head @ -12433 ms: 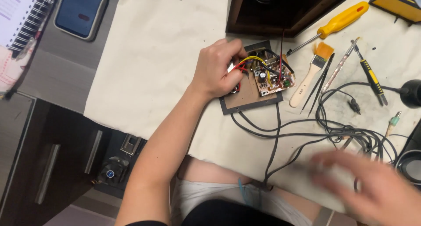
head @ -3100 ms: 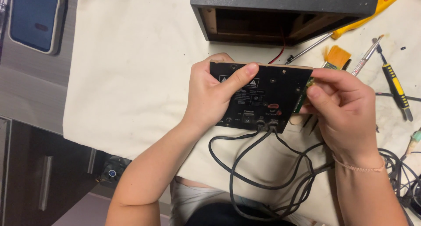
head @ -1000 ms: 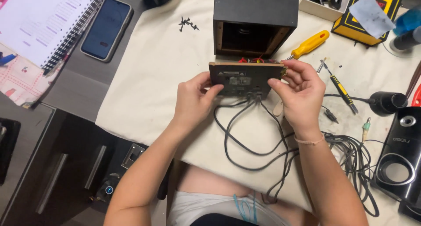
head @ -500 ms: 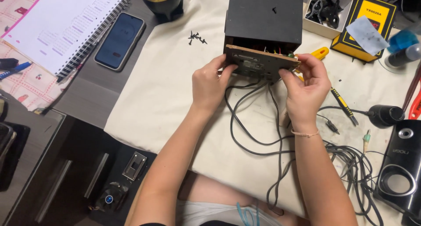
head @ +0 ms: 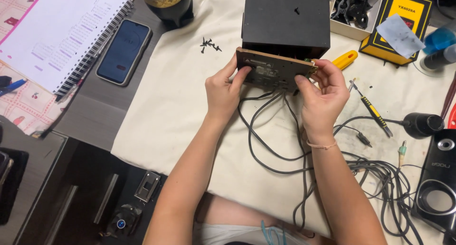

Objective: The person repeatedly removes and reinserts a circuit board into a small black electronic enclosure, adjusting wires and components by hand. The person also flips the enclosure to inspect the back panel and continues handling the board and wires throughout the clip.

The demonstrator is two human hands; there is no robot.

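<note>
Both bare forearms reach up from the bottom edge toward the frame's centre. The left hand and right hand face each other, fingers curled in a pinching grip, thumbs forward.

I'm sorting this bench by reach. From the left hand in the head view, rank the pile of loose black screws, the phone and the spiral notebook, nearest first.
From the left hand:
1. Loose black screws, on the cloth just above it.
2. Phone, left, on the grey desk.
3. Spiral notebook, farthest, at the far left.
</note>
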